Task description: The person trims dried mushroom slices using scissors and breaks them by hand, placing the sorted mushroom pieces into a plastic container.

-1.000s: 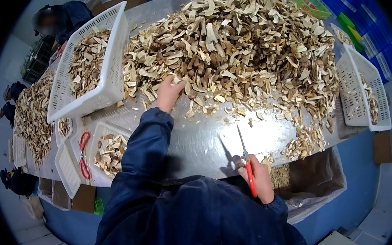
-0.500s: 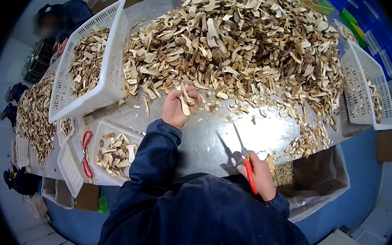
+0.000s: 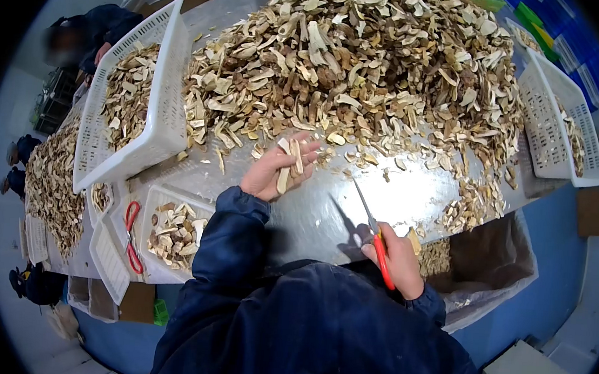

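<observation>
In my left hand point(image 3: 264, 176), palm up over the metal table point(image 3: 311, 219), lie a few pale dried mushroom slices point(image 3: 284, 177), with the thumb over them and the fingertips stretched out. Beyond that hand rises a big heap of dried mushroom slices point(image 3: 365, 72). My right hand point(image 3: 404, 261) grips red-handled scissors point(image 3: 382, 258) near the table's front edge. Their blades point away from me and touch no slice; they look closed. Small scraps lie between the heap and my hands.
White baskets with slices stand left point(image 3: 169, 99) and right point(image 3: 546, 136). A shallow tray of pieces point(image 3: 176, 237) and a second pair of red scissors point(image 3: 131, 237) lie left. Below the right edge is a lined box point(image 3: 497, 266). A person point(image 3: 108, 24) is at far left.
My left hand has opened a little, its fingers stretching out so that the slices show more. The right hand and scissors stay nearly in place. The view has shifted slightly.
</observation>
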Demonstrator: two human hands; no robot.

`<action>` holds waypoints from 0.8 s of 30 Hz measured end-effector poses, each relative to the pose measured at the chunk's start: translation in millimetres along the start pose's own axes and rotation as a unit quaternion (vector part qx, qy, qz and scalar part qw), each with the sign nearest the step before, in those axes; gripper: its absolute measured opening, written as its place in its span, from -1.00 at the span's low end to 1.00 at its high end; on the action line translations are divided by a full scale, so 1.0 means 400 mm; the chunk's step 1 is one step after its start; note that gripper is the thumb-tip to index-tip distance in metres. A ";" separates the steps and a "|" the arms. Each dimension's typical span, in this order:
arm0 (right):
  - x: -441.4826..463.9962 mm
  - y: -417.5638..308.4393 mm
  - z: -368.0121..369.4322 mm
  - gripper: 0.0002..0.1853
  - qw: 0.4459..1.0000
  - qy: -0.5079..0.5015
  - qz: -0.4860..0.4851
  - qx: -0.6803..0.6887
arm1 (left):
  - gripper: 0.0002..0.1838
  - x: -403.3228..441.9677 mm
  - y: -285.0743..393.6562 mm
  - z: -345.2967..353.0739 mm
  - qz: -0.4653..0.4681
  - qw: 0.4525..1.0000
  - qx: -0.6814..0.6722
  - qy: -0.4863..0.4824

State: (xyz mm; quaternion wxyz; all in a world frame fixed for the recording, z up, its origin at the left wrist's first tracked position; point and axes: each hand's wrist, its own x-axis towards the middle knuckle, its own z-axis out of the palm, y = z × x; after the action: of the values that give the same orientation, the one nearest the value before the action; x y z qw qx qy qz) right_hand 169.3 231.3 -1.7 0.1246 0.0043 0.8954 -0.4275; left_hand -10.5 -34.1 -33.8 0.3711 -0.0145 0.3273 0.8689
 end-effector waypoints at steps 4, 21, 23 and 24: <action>-0.003 -0.003 -0.005 -0.45 1.000 0.009 0.005 0.017 | -0.37 -0.026 -0.005 0.080 -0.058 0.997 0.053 0.004; -0.005 -0.055 -0.021 -0.29 1.000 -0.003 0.014 -0.009 | -0.73 -0.063 -0.064 0.171 -0.020 0.937 0.334 0.103; -0.007 -0.056 -0.018 -0.31 1.000 0.000 0.004 -0.010 | -0.73 -0.064 -0.069 0.177 -0.027 0.921 0.376 0.101; -0.007 -0.052 -0.012 -0.32 1.000 0.005 -0.004 -0.007 | -0.73 -0.067 -0.065 0.194 -0.028 0.912 0.396 0.101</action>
State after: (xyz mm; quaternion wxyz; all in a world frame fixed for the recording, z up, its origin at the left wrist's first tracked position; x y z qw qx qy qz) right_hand 168.5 222.1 17.6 0.1181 0.0021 0.8991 -0.4214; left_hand 42.6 7.2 20.0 0.3357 0.0362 0.6796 0.6513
